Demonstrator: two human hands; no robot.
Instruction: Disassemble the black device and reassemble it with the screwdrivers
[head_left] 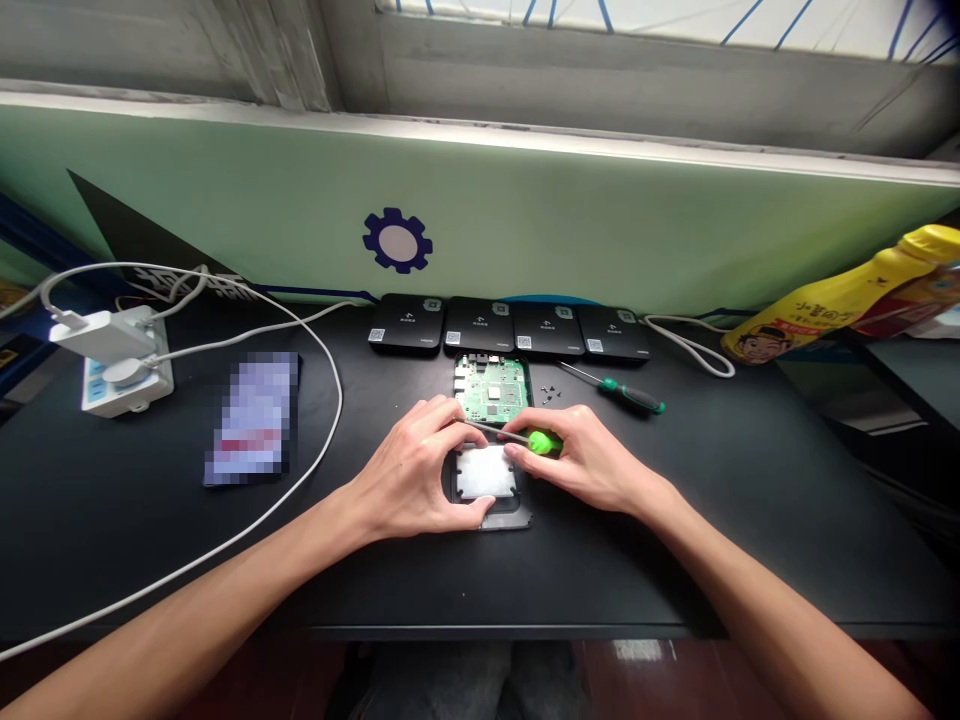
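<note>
A black cover with a silver metal plate in it lies on the desk in front of me. My left hand grips the cover from its left side, thumb at the near edge and fingers at the far edge. My right hand is closed round a bright green screwdriver, its shaft pointing left across the cover's far edge. The right fingertips touch the plate's upper right corner. Just beyond lies an open black case with a green circuit board. Several small screws lie right of it.
Several black boxes line the green partition. A dark green screwdriver lies at right, near a yellow bottle. At left are a blurred flat object, a power strip and a white cable curving across the desk.
</note>
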